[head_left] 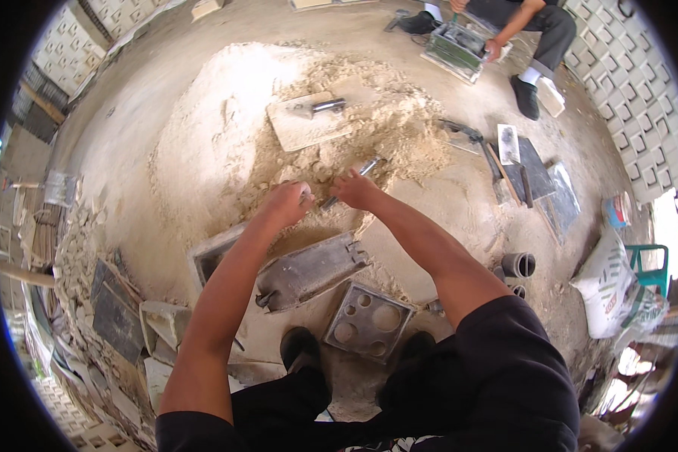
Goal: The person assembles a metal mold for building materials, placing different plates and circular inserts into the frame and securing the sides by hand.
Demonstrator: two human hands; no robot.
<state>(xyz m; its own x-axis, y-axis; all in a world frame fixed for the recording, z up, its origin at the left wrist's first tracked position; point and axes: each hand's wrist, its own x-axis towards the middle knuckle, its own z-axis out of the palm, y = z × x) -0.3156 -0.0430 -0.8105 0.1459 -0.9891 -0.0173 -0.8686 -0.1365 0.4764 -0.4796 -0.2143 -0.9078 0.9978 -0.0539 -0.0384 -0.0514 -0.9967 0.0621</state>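
Both hands, left hand [285, 203] and right hand [354, 190], clamped on metal tool [348, 184] above sand-caked mould tray [309, 271].

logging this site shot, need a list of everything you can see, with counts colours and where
sand pile: one, pale beige, centre and upper left of floor
flat board: one, beige, on the pile, a dark-handled tool on it
metal rod: one, grey, held by both hands over the sand
mould trough: one, grey, below the hands
plate with round holes: one, grey, near the feet
pipe pieces: at least two, grey, right
sack: one, white, far right
patterned blocks: many, white, stacked upper right
seated person: one, dark clothes, top, hands on a green mould box
left hand: on the rod
right hand: on the rod
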